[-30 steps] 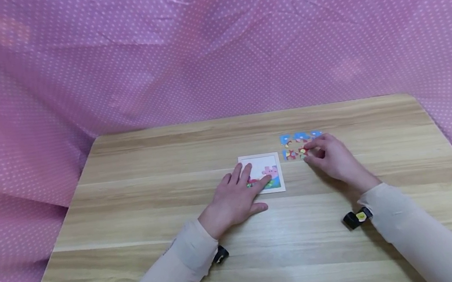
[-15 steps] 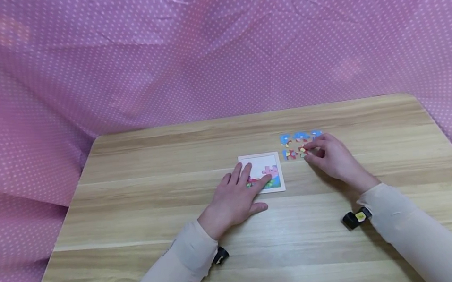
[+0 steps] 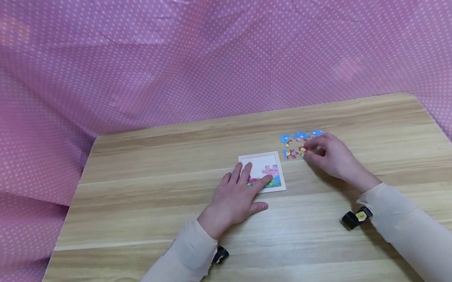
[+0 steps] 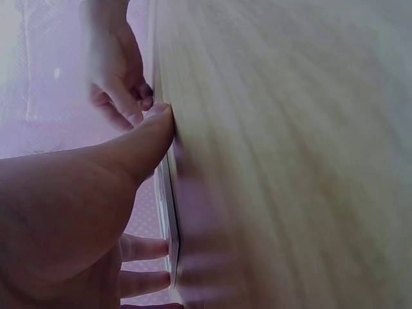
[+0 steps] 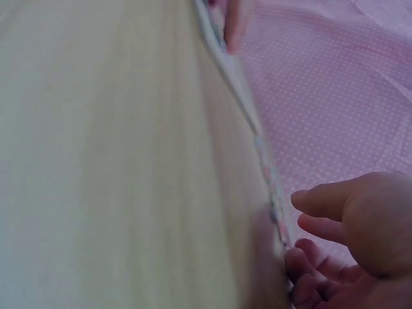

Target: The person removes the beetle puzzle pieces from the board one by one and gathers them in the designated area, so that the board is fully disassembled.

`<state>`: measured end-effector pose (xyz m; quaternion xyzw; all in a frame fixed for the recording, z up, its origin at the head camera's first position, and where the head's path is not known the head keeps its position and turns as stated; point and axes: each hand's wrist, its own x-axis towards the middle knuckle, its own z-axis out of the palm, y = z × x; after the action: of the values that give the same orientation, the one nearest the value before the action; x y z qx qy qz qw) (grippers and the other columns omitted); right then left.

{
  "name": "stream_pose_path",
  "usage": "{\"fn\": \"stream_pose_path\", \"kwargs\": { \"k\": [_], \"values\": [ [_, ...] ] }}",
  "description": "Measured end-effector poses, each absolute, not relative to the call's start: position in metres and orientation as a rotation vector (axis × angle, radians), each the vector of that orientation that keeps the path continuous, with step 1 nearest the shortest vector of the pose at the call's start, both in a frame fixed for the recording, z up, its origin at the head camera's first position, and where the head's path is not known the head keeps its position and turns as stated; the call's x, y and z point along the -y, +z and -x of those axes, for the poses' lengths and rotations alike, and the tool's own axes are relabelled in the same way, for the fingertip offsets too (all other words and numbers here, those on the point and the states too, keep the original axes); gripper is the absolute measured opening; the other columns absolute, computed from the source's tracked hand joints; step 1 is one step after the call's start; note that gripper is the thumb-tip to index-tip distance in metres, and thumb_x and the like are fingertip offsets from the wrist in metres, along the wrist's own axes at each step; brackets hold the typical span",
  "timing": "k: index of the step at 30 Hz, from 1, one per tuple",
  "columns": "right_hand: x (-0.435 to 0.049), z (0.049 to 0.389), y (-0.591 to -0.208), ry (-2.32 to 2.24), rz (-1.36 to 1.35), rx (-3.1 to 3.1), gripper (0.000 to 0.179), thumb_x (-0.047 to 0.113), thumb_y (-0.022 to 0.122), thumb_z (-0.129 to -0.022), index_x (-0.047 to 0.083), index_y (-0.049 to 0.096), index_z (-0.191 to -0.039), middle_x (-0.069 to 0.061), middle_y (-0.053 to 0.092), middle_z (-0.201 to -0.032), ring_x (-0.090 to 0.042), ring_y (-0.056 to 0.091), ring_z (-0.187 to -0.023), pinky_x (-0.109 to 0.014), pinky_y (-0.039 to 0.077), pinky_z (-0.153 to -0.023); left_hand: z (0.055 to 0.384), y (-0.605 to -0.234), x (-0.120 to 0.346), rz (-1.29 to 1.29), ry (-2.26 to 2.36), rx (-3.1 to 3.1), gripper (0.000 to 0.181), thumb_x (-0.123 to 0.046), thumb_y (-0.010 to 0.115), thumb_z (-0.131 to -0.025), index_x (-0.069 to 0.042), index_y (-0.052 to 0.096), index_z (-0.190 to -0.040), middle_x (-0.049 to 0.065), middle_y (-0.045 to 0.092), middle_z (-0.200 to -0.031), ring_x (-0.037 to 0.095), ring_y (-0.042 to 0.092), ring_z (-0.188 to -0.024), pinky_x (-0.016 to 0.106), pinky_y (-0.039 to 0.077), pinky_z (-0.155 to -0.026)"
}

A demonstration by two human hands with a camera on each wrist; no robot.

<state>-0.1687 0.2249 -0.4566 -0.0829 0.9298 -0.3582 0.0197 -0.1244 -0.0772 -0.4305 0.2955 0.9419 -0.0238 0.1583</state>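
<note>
My left hand (image 3: pixel 235 197) lies with fingers spread on a small white-framed puzzle board (image 3: pixel 280 172). Its forefinger crosses the lower part of the picture, and the thumb rests to the board's near side. A pink pig-face piece (image 3: pixel 270 171) and some green and blue picture show inside the frame; the upper part is white. My right hand (image 3: pixel 333 158) is bent over loose puzzle pieces (image 3: pixel 291 154), thumb and forefinger right at a red-yellow piece (image 3: pixel 302 150). In the right wrist view, the thumb (image 5: pixel 328 198) and forefinger stand slightly apart with nothing visible between them.
Blue-topped loose pieces (image 3: pixel 301 135) lie in a row behind the right fingertips, partly covered by that hand. Everything rests on a wood-grain table (image 3: pixel 167 153). A pink dotted cloth (image 3: pixel 215 56) hangs behind the table and at both sides.
</note>
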Motion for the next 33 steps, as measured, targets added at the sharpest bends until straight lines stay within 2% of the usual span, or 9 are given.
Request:
{"fn": "stream_pose_path", "kwargs": {
  "k": [6,14,19,33],
  "values": [
    [-0.212,0.166,-0.450,-1.187,0.313,-2.832,0.026,0.014,0.073,-0.103,0.001,0.075,-0.126,-0.017,0.067,-0.116,-0.028,0.062,-0.099,-0.034,0.052,-0.083,0.123,-0.430,0.080,-0.839,-0.001,-2.686,0.075,-0.067,0.055,-0.104,-0.046,0.027,-0.170,0.016,0.016,-0.181,0.044,0.017,-0.168,0.060,0.032,-0.130],
    [-0.189,0.163,-0.445,-1.255,0.401,-2.756,0.023,0.015,0.071,-0.105,0.003,0.077,-0.123,-0.012,0.070,-0.107,-0.023,0.059,-0.092,-0.028,0.049,-0.077,0.116,-0.434,0.082,-0.875,-0.026,-2.684,0.075,-0.071,0.050,-0.104,-0.045,0.027,-0.171,0.017,0.018,-0.181,0.046,0.019,-0.167,0.060,0.033,-0.129],
    [-0.174,0.163,-0.446,-1.241,0.427,-2.717,0.026,0.017,0.070,-0.106,0.003,0.077,-0.126,-0.010,0.069,-0.110,-0.023,0.057,-0.097,-0.031,0.049,-0.081,0.112,-0.433,0.081,-0.893,-0.063,-2.694,0.076,-0.072,0.048,-0.104,-0.043,0.027,-0.171,0.017,0.019,-0.181,0.046,0.021,-0.166,0.060,0.033,-0.129],
    [-0.146,0.168,-0.452,-1.142,0.498,-2.707,0.023,0.018,0.071,-0.105,0.007,0.079,-0.124,-0.013,0.071,-0.122,-0.023,0.063,-0.096,-0.034,0.050,-0.081,0.114,-0.430,0.083,-0.924,-0.095,-2.690,0.073,-0.070,0.047,-0.106,-0.042,0.028,-0.171,0.020,0.024,-0.179,0.045,0.023,-0.166,0.058,0.035,-0.129]
  ]
}}
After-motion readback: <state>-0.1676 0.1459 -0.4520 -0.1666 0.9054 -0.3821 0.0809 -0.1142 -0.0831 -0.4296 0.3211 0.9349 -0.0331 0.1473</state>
